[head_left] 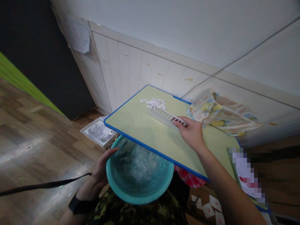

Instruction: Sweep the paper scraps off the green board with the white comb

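Note:
My right hand (pixel 191 132) is closed around one end of a white slotted plastic strip (pixel 161 115), held on edge over the pale green tabletop (pixel 133 109) with its blue rim. Close to the strip's far end lies a small pile of white paper scraps (pixel 157 103). My left hand (pixel 103 164) grips the left rim of a teal plastic colander (pixel 140 200), which sits against my lap just under the table's front edge. Inside the colander is a heap of clear, crumpled plastic-like bits (pixel 140 162), too blurred to tell exactly.
A patterned cloth (pixel 222 112) lies over the table's back right, against the white panelled wall (pixel 138 65). An open white box (pixel 99 131) stands on the floor at the left. Scissors (pixel 194 203) and several printed cards (pixel 208 211) lie low at the right.

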{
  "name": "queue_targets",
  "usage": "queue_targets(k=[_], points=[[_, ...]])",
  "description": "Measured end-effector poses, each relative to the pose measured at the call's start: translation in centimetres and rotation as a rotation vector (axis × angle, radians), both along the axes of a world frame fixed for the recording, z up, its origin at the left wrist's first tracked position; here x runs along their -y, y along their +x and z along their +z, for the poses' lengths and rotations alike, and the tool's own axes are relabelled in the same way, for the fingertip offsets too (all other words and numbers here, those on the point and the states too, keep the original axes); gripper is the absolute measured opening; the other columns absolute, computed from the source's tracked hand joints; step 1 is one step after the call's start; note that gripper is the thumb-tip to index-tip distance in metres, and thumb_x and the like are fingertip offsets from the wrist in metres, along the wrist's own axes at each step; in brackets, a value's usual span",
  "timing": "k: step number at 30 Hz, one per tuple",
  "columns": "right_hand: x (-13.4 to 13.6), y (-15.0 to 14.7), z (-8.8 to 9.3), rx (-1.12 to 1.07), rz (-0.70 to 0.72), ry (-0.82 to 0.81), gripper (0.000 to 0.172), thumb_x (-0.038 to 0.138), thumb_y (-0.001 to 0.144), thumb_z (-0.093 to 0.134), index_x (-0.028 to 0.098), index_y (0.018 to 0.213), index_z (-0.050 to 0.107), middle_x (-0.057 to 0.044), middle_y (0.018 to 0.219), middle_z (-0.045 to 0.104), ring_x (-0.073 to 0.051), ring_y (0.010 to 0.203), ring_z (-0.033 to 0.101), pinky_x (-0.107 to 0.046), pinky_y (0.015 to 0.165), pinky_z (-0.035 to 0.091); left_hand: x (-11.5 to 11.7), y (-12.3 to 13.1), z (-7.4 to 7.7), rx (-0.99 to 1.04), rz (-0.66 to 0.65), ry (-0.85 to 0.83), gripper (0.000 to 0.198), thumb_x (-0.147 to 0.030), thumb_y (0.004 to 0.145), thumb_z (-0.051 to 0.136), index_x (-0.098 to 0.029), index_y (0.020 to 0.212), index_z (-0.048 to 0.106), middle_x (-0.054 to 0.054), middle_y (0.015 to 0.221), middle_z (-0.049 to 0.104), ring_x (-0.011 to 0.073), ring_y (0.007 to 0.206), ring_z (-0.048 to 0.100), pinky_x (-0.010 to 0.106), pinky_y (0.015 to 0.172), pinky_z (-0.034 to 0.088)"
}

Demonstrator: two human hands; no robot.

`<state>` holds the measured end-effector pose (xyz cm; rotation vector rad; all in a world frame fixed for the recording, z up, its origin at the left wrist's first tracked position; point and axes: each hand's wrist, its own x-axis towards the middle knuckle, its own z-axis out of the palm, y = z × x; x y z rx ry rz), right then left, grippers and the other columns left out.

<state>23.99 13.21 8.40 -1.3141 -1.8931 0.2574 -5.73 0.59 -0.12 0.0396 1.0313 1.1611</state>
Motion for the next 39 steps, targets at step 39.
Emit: queue_targets(k=[39], points=[[7.5, 1.3, 2.0, 0.181, 0.002, 0.093, 0.017, 0.03, 0.09, 0.064, 0.025, 0.091, 0.08, -0.004, 0.087, 0.081, -0.022, 0.073, 0.077, -0.029, 0.065, 0.058, 0.2, -0.2, -0.1, 0.006, -0.009, 0.029, 0.022, -0.014, 0.087, 0.061, -0.011, 0.071, 0.076, 0.013, 0.062, 0.079, 0.0229, 0.048, 0.072, 0.031, 0.052, 0.061]])
